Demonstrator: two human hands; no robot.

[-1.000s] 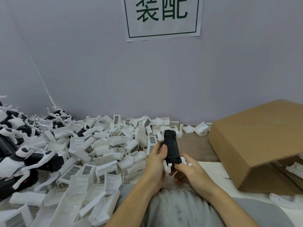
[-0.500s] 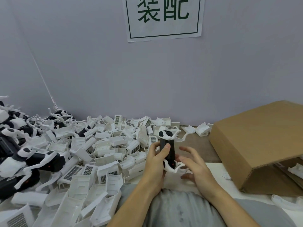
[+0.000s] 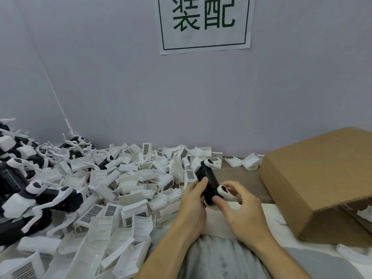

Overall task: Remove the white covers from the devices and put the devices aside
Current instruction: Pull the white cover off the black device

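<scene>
Black device (image 3: 207,179) is held at lower centre of the frame, just above the lap, tilted with its far end up-left. It is gripped by the left hand (image 3: 193,196), thumb on its face. A white cover (image 3: 225,191) at its near end is pinched by the right hand (image 3: 238,210); another white cap (image 3: 210,163) sits on the far end. Loose white covers (image 3: 128,184) are piled across lower left; covered devices (image 3: 30,190) are stacked at far left. A cardboard box (image 3: 322,178) is seen at right.

Wooden table (image 3: 241,178) — white covers (image 3: 128,184), cardboard box (image 3: 322,182).
</scene>
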